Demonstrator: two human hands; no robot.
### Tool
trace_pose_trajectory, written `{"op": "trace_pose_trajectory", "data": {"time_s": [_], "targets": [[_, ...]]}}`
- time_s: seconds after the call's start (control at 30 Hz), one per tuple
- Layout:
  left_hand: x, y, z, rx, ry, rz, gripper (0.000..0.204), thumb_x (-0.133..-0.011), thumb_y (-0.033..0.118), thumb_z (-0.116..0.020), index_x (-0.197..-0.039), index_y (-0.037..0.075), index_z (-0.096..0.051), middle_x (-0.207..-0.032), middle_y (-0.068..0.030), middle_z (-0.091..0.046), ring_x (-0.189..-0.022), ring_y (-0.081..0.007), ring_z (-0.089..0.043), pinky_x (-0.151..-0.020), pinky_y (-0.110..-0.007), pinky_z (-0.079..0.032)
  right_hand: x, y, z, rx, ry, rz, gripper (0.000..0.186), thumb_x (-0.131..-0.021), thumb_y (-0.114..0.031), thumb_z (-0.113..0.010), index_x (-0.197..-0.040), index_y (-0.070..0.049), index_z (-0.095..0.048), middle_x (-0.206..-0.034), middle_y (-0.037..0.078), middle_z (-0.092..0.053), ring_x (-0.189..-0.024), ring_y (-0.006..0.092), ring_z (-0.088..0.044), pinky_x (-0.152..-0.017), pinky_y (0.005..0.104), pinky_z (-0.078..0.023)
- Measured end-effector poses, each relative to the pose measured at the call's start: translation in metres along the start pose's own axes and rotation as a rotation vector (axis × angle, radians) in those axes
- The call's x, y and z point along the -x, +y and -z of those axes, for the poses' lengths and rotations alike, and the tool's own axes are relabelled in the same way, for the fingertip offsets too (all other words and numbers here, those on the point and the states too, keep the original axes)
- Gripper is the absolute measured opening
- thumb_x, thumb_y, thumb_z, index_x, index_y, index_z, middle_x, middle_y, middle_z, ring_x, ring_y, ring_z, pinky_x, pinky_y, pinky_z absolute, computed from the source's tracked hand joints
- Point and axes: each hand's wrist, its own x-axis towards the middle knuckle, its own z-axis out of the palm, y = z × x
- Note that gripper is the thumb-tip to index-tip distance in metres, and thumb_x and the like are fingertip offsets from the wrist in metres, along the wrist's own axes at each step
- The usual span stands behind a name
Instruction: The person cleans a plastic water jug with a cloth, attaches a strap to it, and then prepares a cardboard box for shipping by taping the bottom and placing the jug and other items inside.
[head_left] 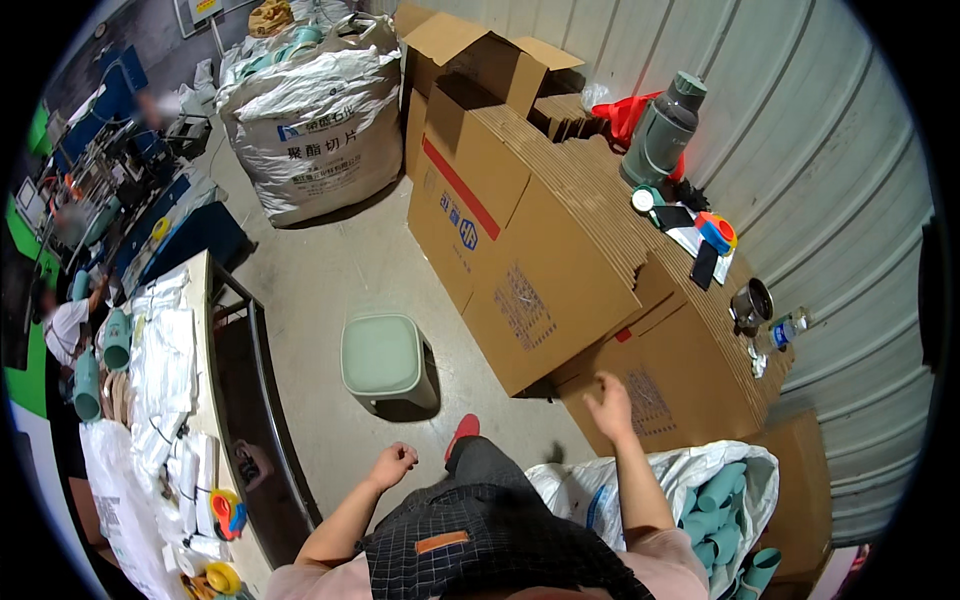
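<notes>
My left hand hangs low at centre, fingers loosely curled, with no object seen in it. My right hand is open, fingers apart, in front of stacked flattened cardboard boxes. Beyond my left hand stands a pale green square stool. Below, my dark checked apron and a red shoe show. Beside my right forearm is a white woven sack holding several teal tubes.
A long bench with white bags borders the left; a co-worker works beyond it. A big white sack stands at the back. On the cardboard sit a flask, cup and bottle. A corrugated wall runs right.
</notes>
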Motion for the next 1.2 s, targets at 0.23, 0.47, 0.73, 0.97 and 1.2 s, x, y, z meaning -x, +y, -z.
{"op": "trace_pose_trajectory", "data": {"time_s": [0.23,0.47,0.73,0.97,1.2], "targets": [[-0.078,0.031,0.068,0.067,0.096,0.108,0.01,-0.086,0.005,-0.056,-0.095,-0.001,-0.057,-0.082,-0.0067,-0.063,-0.076,-0.0155,-0.061,-0.07,-0.031,-0.051,-0.204,-0.048,-0.029,0.229,0.251,0.006,0.069,-0.078,-0.02,-0.074,-0.136,0.002,-0.043,-0.138,0.023,-0.047,-0.129,0.0369,-0.043,-0.108,0.043,-0.036],[-0.198,0.178,0.077,-0.655,-0.056,-0.025,0.029,-0.083,0.035,-0.065,-0.088,0.007,-0.064,-0.084,-0.0151,-0.068,-0.082,-0.034,-0.065,-0.077,-0.044,-0.05,-0.275,0.006,-0.036,0.528,0.182,-0.136,0.085,-0.079,-0.025,-0.075,-0.145,0.005,-0.029,-0.149,0.023,-0.035,-0.139,0.0363,-0.032,-0.116,0.0438,-0.026],[-0.344,0.223,0.11,-0.466,-0.055,-0.152,0.029,-0.084,0.033,-0.064,-0.089,0.004,-0.063,-0.082,-0.0164,-0.067,-0.081,-0.0314,-0.066,-0.074,-0.042,-0.05,-0.336,-0.05,-0.053,0.374,0.297,-0.248,0.085,-0.084,-0.023,-0.072,-0.148,0.004,-0.023,-0.15,0.025,-0.032,-0.137,0.04,-0.032,-0.114,0.0469,-0.026],[-0.444,0.258,0.221,-0.237,-0.119,-0.061,0.023,-0.086,0.022,-0.063,-0.096,0.001,-0.063,-0.084,-0.0112,-0.067,-0.084,-0.0207,-0.064,-0.078,-0.034,-0.05,-0.624,-0.263,-0.072,-0.082,0.42,0.277,0.085,-0.082,-0.019,-0.073,-0.148,0.001,-0.023,-0.148,0.023,-0.033,-0.137,0.0409,-0.031,-0.114,0.0479,-0.025],[-0.534,0.399,0.294,0.069,0.207,-0.245,0.017,-0.091,0.014,-0.058,-0.097,-0.002,-0.06,-0.083,-0.008,-0.065,-0.078,-0.0152,-0.062,-0.071,-0.03,-0.051,-0.917,-0.352,-0.028,0.196,0.736,0.526,0.088,-0.072,-0.014,-0.076,-0.145,-0.002,-0.03,-0.144,0.019,-0.041,-0.132,0.0378,-0.038,-0.11,0.0477,-0.031]]}}
